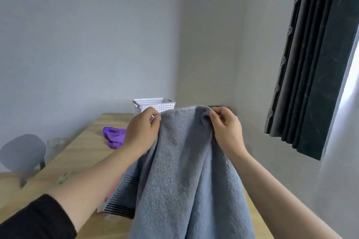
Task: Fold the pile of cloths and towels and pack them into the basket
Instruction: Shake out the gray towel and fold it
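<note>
- Head view, 9 o'clock: a grey chair (23, 153) stands beside the wooden table (81, 153), where a purple cloth (114, 137) lies crumpled.
- Left hand (142, 132) pinches the grey towel's top edge, fingers curled; the white basket (153, 105) sits at its 12 o'clock, a striped towel (124, 196) at its 6 o'clock.
- Grey towel (184, 170) hangs between both hands over the table: thick, soft, limp, probably fairly heavy; best held by the top corners.
- Right hand (226, 128) pinches the same edge likewise.
- Dark curtain (310, 64) hangs at 3 o'clock by plain walls.

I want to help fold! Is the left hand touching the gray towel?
Touching. The head view shows the left hand with its fingers curled over and pinching the top edge of the gray towel.
</note>
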